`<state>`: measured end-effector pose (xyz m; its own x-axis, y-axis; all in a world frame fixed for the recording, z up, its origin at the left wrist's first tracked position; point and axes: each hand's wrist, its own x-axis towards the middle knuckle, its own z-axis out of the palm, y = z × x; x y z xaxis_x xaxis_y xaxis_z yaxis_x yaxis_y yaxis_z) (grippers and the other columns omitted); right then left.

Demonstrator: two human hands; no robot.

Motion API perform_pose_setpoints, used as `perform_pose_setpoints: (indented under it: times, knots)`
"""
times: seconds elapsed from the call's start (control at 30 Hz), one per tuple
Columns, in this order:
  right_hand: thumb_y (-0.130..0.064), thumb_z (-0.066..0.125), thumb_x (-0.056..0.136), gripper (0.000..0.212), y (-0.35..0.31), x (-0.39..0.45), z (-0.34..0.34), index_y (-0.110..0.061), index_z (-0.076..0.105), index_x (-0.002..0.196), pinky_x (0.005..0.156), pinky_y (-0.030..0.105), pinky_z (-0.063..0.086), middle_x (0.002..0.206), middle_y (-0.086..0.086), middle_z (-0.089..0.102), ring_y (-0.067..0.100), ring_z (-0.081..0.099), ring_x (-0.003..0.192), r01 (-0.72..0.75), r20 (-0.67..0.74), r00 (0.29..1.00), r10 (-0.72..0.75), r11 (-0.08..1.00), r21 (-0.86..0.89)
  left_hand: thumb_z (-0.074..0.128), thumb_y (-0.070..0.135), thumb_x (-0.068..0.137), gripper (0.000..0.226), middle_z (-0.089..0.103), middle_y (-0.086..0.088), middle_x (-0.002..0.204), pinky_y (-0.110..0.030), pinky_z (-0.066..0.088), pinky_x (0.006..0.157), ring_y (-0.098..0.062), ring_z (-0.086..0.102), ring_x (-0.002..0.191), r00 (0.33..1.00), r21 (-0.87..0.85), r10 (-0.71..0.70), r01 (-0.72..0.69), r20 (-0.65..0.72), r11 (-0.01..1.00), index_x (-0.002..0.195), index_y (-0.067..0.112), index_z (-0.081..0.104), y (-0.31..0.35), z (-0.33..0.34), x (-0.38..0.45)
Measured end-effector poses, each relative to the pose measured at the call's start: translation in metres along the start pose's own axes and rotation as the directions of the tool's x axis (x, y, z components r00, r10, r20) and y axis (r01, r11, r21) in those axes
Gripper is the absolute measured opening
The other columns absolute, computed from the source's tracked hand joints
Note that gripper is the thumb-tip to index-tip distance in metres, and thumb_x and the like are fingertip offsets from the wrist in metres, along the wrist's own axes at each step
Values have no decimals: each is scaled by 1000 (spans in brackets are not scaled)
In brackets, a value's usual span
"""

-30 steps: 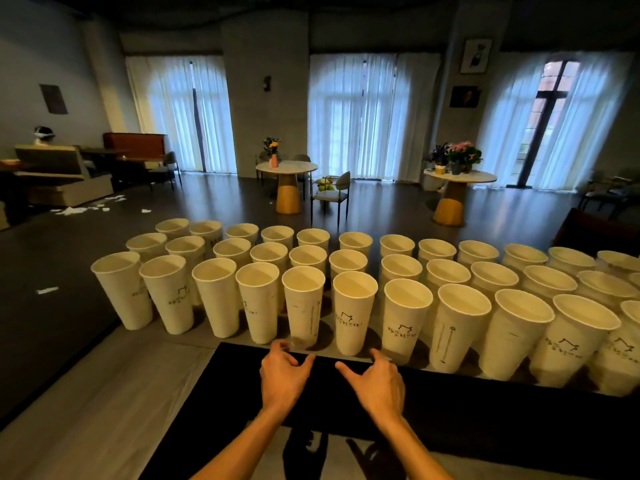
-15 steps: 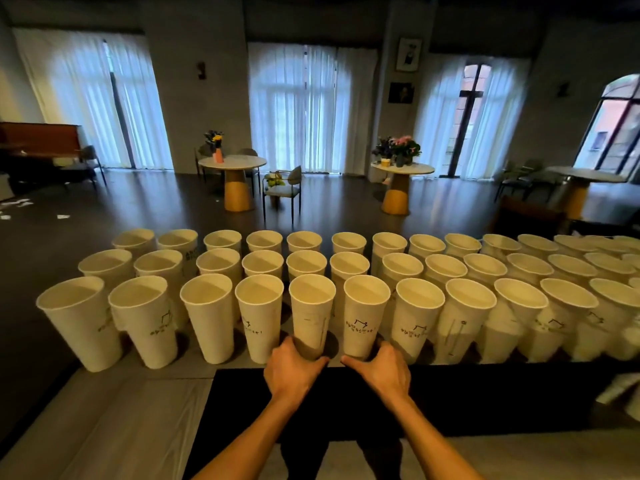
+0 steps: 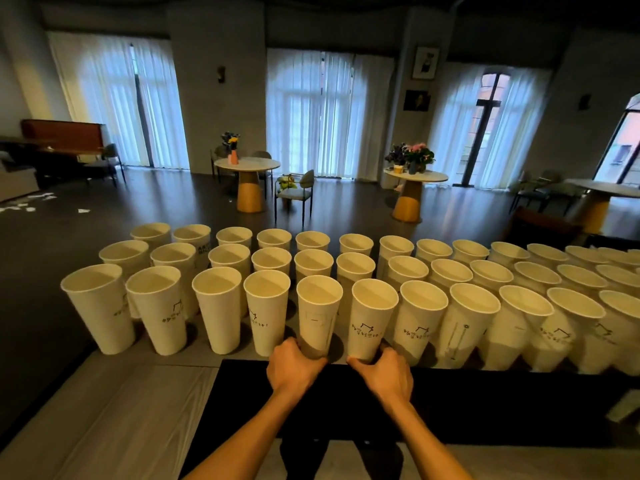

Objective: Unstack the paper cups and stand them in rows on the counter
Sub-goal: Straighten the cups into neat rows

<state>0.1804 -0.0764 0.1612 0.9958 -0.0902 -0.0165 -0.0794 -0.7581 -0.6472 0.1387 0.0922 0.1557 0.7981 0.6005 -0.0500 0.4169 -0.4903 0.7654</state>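
Tall white paper cups stand upright in three rows along the far side of the counter (image 3: 104, 410), filling it from left to right. My left hand (image 3: 294, 367) wraps the base of one front-row cup (image 3: 318, 313). My right hand (image 3: 388, 372) wraps the base of the neighbouring front-row cup (image 3: 372, 317), which bears a small printed logo. Both cups rest on the counter, in line with the rest of the front row. No stack of cups is in view.
A black mat (image 3: 485, 410) covers the counter in front of the cups. The counter's left edge (image 3: 45, 393) drops to a dark floor. Beyond lie round tables (image 3: 247, 166), chairs and curtained windows. A white object (image 3: 623, 407) lies at the right edge.
Both hands have reached forward from the black mat and closed around the bases of two adjacent front-row cups. The view has swung to the right.
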Motion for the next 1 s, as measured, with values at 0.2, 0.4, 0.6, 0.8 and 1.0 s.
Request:
perform_pose_setpoints:
  times: [0.2, 0.4, 0.6, 0.8, 1.0]
  knots:
    - [-57, 75, 74, 68, 7, -7, -4, -19, 59, 128, 84, 33, 53, 120, 3, 68, 21, 65, 111, 11, 60, 998, -11, 1000, -10, 87, 47, 66, 61, 69, -2, 113, -34, 57, 87, -21, 66, 108, 999, 30, -33, 33, 8, 999, 112, 18, 61, 0, -1, -13]
    - [-56, 77, 73, 81, 16, -24, -1, -15, 45, 136, 89, 37, 53, 128, 9, 62, 26, 60, 118, -23, 42, 999, 20, 997, 76, 84, 43, 74, 65, 65, -2, 125, -29, 51, 88, -21, 62, 118, 997, 3, -78, 78, 28, 997, 127, 14, 58, -13, -11, -22]
    - [-64, 76, 67, 100, 10, -18, -1, -13, 39, 145, 99, 42, 50, 140, 9, 54, 28, 53, 127, -39, 104, 994, 28, 993, 108, 86, 47, 69, 86, 66, -3, 125, -40, 53, 99, -19, 64, 113, 990, -123, -87, 101, 110, 987, 141, 17, 49, -16, -21, -18]
    - [-68, 79, 50, 109, 13, 14, 10, -31, 38, 144, 90, 40, 57, 127, -4, 63, 20, 70, 103, -92, 217, 975, 50, 978, 188, 93, 42, 57, 110, 50, -4, 147, -43, 44, 111, -24, 48, 136, 980, -129, -101, 124, 173, 984, 148, 18, 36, 6, -13, 3]
    - [-41, 81, 74, 70, -2, -1, -1, -25, 45, 132, 50, 33, 60, 61, 3, 72, 18, 70, 49, -153, 238, 967, 90, 952, 264, 92, 44, 56, 90, 61, 1, 134, -40, 48, 104, -20, 56, 127, 986, -34, -35, 42, 163, 999, 132, 24, 50, 8, -12, 11]
